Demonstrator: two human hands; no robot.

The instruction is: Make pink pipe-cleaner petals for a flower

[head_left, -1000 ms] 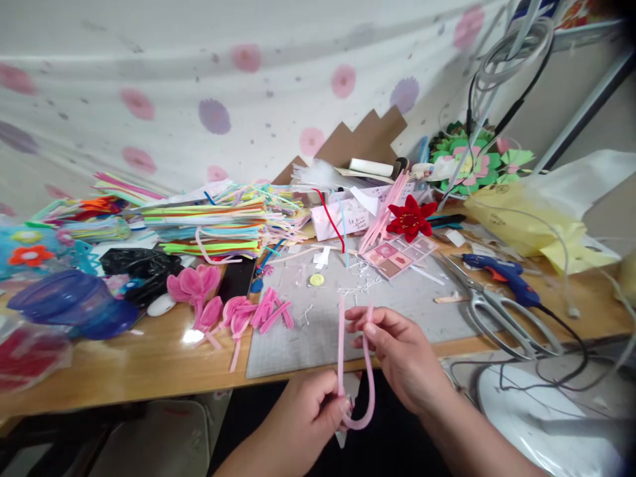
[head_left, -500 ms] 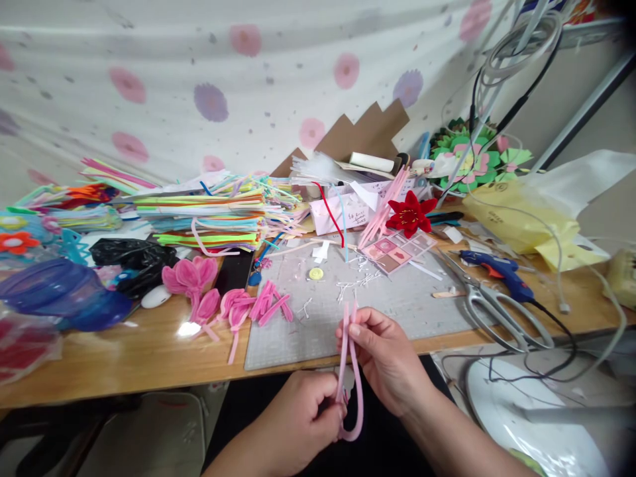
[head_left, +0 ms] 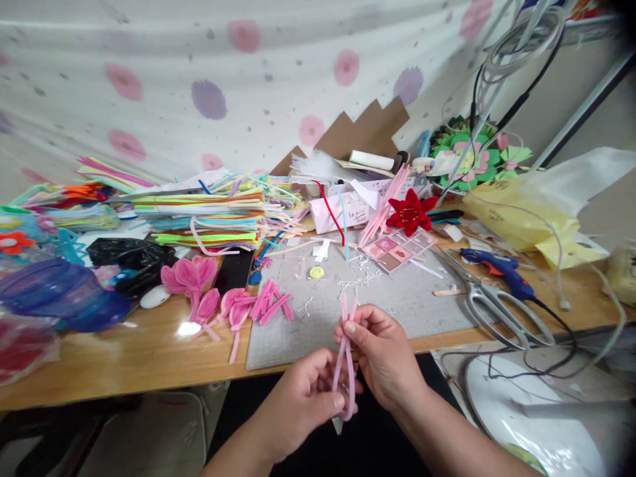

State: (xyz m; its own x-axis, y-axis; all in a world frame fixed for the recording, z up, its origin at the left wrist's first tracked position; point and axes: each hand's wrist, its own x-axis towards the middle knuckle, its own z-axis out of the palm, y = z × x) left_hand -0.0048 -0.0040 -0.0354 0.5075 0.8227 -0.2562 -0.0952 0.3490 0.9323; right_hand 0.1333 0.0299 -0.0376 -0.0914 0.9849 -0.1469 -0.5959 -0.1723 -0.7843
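A light pink pipe cleaner (head_left: 351, 381), bent into a narrow loop, is held in front of the table edge. My right hand (head_left: 382, 351) pinches it near the top, where its two ends poke up side by side. At the lower bend, my left hand (head_left: 305, 394) has thumb and fingers closed round the loop. A small pale pointed tip shows beneath the left fingers; what it belongs to is hidden. Beyond the hands, several short pink pipe cleaner pieces (head_left: 271, 301) and pink pipe cleaner petals (head_left: 236, 306) lie at the grey cutting mat's (head_left: 278, 348) left side.
Large scissors (head_left: 489, 308) and a blue glue gun (head_left: 501, 268) lie at the right. A red flower (head_left: 411, 212) stands behind an eyeshadow palette (head_left: 397, 250). Bundles of coloured pipe cleaners (head_left: 209, 212) fill the back left. Cables hang at the right.
My left hand has moved up and its fingers have shifted on the bend. The loop has narrowed, its sides now crossing near the right fingers. A pale tip has appeared below.
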